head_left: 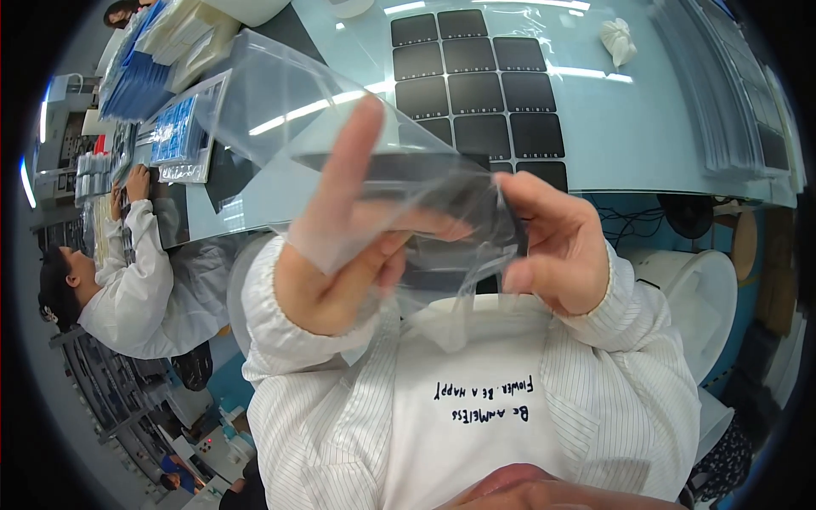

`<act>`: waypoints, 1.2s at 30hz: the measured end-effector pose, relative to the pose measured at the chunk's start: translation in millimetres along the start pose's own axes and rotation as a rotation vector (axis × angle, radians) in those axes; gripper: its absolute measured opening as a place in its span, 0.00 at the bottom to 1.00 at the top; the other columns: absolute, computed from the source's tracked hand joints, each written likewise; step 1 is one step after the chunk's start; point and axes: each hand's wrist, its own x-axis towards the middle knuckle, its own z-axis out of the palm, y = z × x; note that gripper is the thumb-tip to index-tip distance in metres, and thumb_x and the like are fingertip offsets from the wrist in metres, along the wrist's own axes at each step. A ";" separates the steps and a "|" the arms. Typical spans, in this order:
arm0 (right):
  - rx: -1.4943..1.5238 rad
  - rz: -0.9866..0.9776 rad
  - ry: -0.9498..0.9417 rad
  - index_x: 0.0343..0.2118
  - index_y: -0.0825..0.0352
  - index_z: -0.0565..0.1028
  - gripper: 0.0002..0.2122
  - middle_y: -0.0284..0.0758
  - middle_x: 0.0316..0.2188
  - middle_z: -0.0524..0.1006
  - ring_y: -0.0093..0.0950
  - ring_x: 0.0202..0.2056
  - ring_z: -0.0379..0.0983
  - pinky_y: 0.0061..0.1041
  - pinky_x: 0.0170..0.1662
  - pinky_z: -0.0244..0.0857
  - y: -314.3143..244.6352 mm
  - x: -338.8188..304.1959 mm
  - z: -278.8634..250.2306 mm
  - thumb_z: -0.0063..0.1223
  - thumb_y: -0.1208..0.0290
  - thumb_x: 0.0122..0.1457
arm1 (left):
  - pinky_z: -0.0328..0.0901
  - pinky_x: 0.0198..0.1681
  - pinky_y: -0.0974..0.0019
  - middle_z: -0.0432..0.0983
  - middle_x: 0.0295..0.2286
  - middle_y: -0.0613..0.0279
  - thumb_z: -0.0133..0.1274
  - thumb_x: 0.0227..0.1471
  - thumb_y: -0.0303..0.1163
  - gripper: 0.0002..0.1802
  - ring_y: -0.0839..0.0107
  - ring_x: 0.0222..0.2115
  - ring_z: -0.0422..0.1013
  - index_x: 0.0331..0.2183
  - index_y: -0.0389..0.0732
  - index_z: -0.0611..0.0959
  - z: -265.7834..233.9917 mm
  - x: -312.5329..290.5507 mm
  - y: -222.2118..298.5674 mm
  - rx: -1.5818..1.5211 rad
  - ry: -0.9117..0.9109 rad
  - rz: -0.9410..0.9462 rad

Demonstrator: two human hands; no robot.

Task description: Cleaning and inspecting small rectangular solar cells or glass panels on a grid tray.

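Note:
A clear plastic bag (pixel 280 93) stretches between my hands, in front of my chest and over the near table edge. Film overlaps my left hand (pixel 336 246), whose fingers are spread, one pointing up and another reaching right. I cannot tell whether that hand is inside the bag or behind it. My right hand (pixel 561 246) grips the bag's right edge between fingers and thumb. Through the film between the hands a dark area shows; whether it is a sheet inside is unclear.
Dark rectangular panels (pixel 476 92) lie in rows on the glossy table (pixel 595 127). A crumpled white bundle (pixel 618 42) sits far right, near stacked clear sleeves (pixel 722 93). Blue and cream stacks (pixel 170 59) stand at the left. A co-worker in white (pixel 127 289) works there.

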 end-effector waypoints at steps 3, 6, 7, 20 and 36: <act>0.128 0.018 0.113 0.53 0.74 0.65 0.33 0.37 0.43 0.71 0.27 0.45 0.71 0.25 0.51 0.64 2.4 6.0 1.8 0.68 0.75 0.42 | 0.56 0.15 0.84 0.78 0.32 0.42 0.40 0.54 0.18 0.41 0.84 0.13 0.63 0.60 0.33 0.34 12.4 -4.0 -5.6 0.234 0.127 0.019; 0.099 -0.014 0.152 0.54 0.76 0.63 0.36 0.40 0.47 0.71 0.27 0.46 0.70 0.24 0.51 0.63 2.3 9.2 1.1 0.69 0.73 0.41 | 0.55 0.15 0.83 0.78 0.33 0.43 0.40 0.55 0.19 0.39 0.85 0.13 0.63 0.60 0.32 0.37 17.6 2.2 -5.5 0.248 0.248 0.086; 0.029 -0.042 0.139 0.54 0.77 0.63 0.35 0.40 0.47 0.72 0.27 0.47 0.70 0.25 0.52 0.63 3.7 9.9 -1.8 0.68 0.74 0.42 | 0.55 0.15 0.84 0.78 0.33 0.43 0.41 0.55 0.20 0.39 0.85 0.12 0.62 0.60 0.32 0.37 15.8 2.1 -8.1 0.160 0.265 0.066; 0.177 -0.509 0.411 0.51 0.76 0.65 0.20 0.42 0.43 0.73 0.27 0.43 0.71 0.27 0.49 0.65 -21.3 23.2 -52.1 0.48 0.72 0.57 | 0.57 0.12 0.81 0.70 0.44 0.37 0.43 0.51 0.15 0.40 0.80 0.13 0.65 0.62 0.42 0.46 -45.9 -9.1 2.9 0.019 0.101 0.127; -0.970 -0.308 0.338 0.52 0.67 0.69 0.29 0.36 0.48 0.68 0.29 0.48 0.66 0.31 0.54 0.61 -49.8 26.3 -103.4 0.60 0.83 0.42 | 0.67 0.45 0.63 0.69 0.45 0.38 0.55 0.50 0.24 0.53 0.60 0.42 0.72 0.61 0.49 0.33 -255.9 26.1 -81.6 0.224 0.596 0.041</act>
